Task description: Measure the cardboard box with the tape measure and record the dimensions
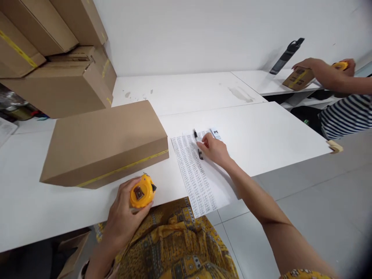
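Note:
My left hand [123, 217] is wrapped round a yellow tape measure [141, 192] at the table's front edge. The tape measure's metal end hook shows at the top, and no blade is drawn out. My right hand [215, 149] has thumb and forefinger closed at the middle of a black and clear pen [195, 134], over a printed sheet [192, 174]. Rows of small print fill the sheet's left part, and its lower corner hangs past the table edge. Left of the sheet lies a closed cardboard box [107, 143] with yellow tape along its side.
Stacked cardboard boxes [66, 89] rise at the back left. Beside my right hand is a small blue-and-white packet [215, 133]. A co-worker's hands [325, 71] hold a small box [298, 78] and another tape measure near a dark bottle [286, 57]. The white table [270, 135] ends at the right.

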{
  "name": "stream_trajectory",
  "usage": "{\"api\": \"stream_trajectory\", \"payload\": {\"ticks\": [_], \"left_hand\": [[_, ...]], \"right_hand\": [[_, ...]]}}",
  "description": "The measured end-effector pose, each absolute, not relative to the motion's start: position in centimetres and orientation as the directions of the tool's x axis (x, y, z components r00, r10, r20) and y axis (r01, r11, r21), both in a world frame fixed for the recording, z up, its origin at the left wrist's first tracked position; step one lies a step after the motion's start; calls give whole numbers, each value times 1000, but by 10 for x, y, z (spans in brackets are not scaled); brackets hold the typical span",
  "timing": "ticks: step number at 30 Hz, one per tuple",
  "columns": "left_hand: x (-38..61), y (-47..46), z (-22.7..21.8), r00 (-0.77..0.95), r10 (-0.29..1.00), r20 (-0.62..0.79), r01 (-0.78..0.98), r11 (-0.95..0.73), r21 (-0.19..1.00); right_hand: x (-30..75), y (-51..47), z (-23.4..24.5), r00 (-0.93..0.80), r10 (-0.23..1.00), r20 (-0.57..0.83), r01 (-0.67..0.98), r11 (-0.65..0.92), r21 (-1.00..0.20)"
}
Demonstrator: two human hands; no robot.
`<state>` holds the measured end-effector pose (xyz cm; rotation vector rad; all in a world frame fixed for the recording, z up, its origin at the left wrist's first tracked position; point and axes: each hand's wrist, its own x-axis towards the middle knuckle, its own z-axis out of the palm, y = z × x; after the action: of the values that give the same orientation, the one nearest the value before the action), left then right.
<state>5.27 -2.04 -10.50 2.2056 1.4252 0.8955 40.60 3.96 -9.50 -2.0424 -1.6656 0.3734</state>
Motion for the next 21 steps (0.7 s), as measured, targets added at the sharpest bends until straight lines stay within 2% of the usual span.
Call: {"api": "stream_trajectory", "payload": {"ticks": [2,4,6,7,9,11,13,14,17,21], "left_hand": [[52,-9,-111,331,881,339,723,-467,509],[50,2,-117,376,850,369,744,-515,426],[48,12,-122,413,822,392,753,-550,361],[47,17,-123,426,808,407,758,-564,328],[48,23,-121,433,782,448,783,-573,243],[56,22,-114,416,756,505,815,-556,162],[73,15,-104,408,721,561,811,-568,141],[87,10,-99,423,704,571,784,-600,159],[141,-3,-88,584,630,511,611,-756,234],[228,6,-92,862,452,230,406,-887,220]], "right_hand": [[407,61,-102,166,986,19,880,-139,-454],[407,74,-109,60,998,14,900,-48,-434],[410,80,-112,-28,999,27,866,38,-498],[415,81,-112,-49,998,26,810,55,-583],[429,81,-108,-38,999,20,580,39,-814],[447,77,-97,8,999,36,230,33,-973],[464,71,-84,56,995,85,-38,87,-996],[471,68,-78,75,991,111,-100,119,-988],[481,64,-68,123,979,161,-77,172,-982],[479,76,-79,202,963,180,51,173,-984]]}}
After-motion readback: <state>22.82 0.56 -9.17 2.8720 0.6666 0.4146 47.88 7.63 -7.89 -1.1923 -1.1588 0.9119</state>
